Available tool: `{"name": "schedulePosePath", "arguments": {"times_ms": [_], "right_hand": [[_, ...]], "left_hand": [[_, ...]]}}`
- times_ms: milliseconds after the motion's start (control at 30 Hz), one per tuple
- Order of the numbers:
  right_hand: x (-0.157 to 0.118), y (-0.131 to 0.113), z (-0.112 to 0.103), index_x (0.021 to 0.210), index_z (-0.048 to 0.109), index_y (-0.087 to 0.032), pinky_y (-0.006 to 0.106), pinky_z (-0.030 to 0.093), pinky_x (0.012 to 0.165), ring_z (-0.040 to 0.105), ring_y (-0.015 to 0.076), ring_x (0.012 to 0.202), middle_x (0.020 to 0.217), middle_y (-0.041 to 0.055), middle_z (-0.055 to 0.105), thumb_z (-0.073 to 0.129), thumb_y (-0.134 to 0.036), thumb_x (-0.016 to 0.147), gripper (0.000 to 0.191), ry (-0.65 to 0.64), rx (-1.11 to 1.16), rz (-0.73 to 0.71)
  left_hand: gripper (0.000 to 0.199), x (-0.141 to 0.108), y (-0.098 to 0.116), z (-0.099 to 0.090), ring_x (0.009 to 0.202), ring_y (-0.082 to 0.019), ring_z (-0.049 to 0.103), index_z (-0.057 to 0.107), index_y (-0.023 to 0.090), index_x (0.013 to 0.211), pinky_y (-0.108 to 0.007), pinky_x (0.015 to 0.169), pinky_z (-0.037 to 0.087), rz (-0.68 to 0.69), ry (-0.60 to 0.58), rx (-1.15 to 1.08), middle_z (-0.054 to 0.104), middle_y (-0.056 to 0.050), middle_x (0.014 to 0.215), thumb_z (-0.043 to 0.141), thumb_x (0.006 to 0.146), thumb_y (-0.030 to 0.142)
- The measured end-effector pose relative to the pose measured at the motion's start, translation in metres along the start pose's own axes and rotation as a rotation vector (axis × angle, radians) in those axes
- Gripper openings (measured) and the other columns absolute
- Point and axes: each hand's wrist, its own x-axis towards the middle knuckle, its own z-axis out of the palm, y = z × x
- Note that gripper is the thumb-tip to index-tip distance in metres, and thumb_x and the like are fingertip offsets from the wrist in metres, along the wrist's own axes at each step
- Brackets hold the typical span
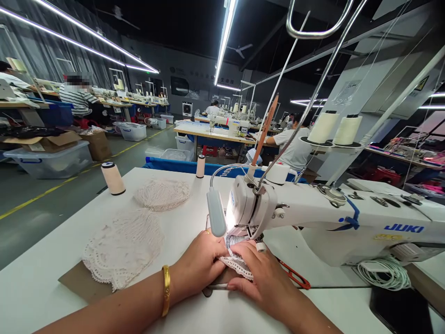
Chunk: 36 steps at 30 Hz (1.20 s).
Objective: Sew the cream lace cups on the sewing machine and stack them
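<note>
A small piece of white lace [239, 266] with a scalloped, holed edge lies under the head of a white sewing machine [250, 208]. My left hand [203, 257], with a gold bangle at the wrist, is closed on the lace's left edge, thumb against the fingers. From the right, my right hand [262, 273] grips the lace with bent fingers, its thumb lower down. The needle area is mostly hidden by the machine head and my fingers. A lit lamp [216, 212] on a bent neck shines beside the needle. Just right of my right hand rests an orange-red looped tool [294, 272].
Two lace stacks [123, 246] [162, 192] lie left on the white table [45, 287], the nearer partly over brown card [78, 280]. Thread cones [113, 178] [200, 167] stand behind. Coiled white cable [382, 274] and a black object [399, 308] sit right. Co-workers sit farther back.
</note>
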Motion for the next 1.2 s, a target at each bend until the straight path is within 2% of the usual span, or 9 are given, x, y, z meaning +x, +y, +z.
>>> {"name": "schedulePosePath", "arguments": {"times_ms": [33,133,200,300,467,567,700,1067,1200], "right_hand": [[0.0,-0.002,0.002,0.118,0.059,-0.023,0.038,0.053,0.074,0.068,0.0301,0.093,0.108,0.0084,0.075,0.073,-0.033,0.1,0.025,0.025,0.005,0.008],[0.002,-0.006,0.008,0.113,0.059,-0.023,0.036,0.051,0.069,0.068,0.0264,0.081,0.096,0.006,0.074,0.052,-0.016,0.104,0.014,0.123,0.019,0.041],[0.005,-0.006,0.009,0.111,0.058,-0.025,0.033,0.048,0.065,0.066,0.023,0.073,0.089,0.0022,0.073,0.043,-0.011,0.103,0.022,0.148,0.084,0.086],[0.006,-0.005,0.005,0.111,0.06,-0.027,0.031,0.047,0.064,0.065,0.0208,0.072,0.09,-0.0002,0.074,0.042,-0.011,0.102,0.025,0.142,0.183,0.122],[-0.001,-0.006,-0.006,0.094,0.065,-0.025,0.031,0.048,0.071,0.063,0.0203,0.081,0.086,0.0002,0.069,0.047,-0.002,0.094,0.029,0.021,0.211,-0.054],[-0.007,-0.008,-0.014,0.097,0.068,-0.025,0.032,0.049,0.078,0.062,0.0207,0.089,0.096,0.0012,0.071,0.052,0.003,0.091,0.033,-0.056,0.168,-0.126],[-0.009,-0.009,-0.019,0.102,0.07,-0.024,0.034,0.05,0.08,0.063,0.0212,0.092,0.101,0.0016,0.072,0.056,0.005,0.09,0.034,-0.083,0.133,-0.121],[-0.004,-0.002,-0.005,0.107,0.07,-0.023,0.038,0.048,0.074,0.065,0.025,0.089,0.11,0.0043,0.075,0.056,0.006,0.087,0.038,-0.036,0.041,-0.061],[-0.005,0.0,-0.005,0.11,0.071,-0.024,0.037,0.048,0.074,0.064,0.0241,0.088,0.111,0.0041,0.076,0.057,0.005,0.089,0.038,-0.008,0.048,-0.054]], "left_hand": [[0.027,0.002,0.001,-0.002,0.07,-0.016,0.054,0.056,0.02,0.063,-0.027,0.065,0.042,-0.047,-0.017,-0.052,0.059,0.001,0.073,0.057,0.089,0.014],[0.039,0.008,0.006,-0.007,0.069,-0.015,0.054,0.048,0.019,0.058,-0.025,0.062,0.042,-0.204,-0.07,-0.182,0.054,0.002,0.068,0.055,0.095,0.025],[0.045,0.01,0.008,-0.012,0.068,-0.014,0.054,0.049,0.019,0.058,-0.024,0.061,0.043,-0.293,-0.104,-0.244,0.054,0.002,0.07,0.054,0.1,0.034],[0.049,0.01,0.009,-0.018,0.066,-0.013,0.052,0.053,0.019,0.06,-0.024,0.061,0.043,-0.332,-0.138,-0.286,0.054,0.002,0.07,0.055,0.102,0.041],[0.03,-0.009,0.003,-0.015,0.08,-0.017,0.061,0.069,0.019,0.073,-0.028,0.076,0.047,-0.037,-0.155,-0.127,0.069,-0.002,0.084,0.061,0.1,0.026],[0.023,-0.023,0.002,-0.009,0.088,-0.021,0.062,0.077,0.023,0.086,-0.034,0.08,0.045,0.088,-0.113,0.065,0.075,-0.003,0.095,0.06,0.1,0.016],[0.031,-0.029,0.003,-0.002,0.085,-0.022,0.061,0.077,0.023,0.084,-0.037,0.08,0.043,0.122,-0.076,0.166,0.076,-0.003,0.092,0.055,0.105,0.014],[0.032,-0.014,-0.001,-0.007,0.082,-0.021,0.062,0.075,0.018,0.083,-0.034,0.072,0.042,0.115,-0.084,0.261,0.074,-0.006,0.09,0.053,0.106,0.01],[0.027,-0.015,-0.003,-0.005,0.086,-0.022,0.062,0.075,0.019,0.09,-0.035,0.073,0.04,0.183,-0.049,0.255,0.074,-0.004,0.094,0.055,0.103,0.006]]}}
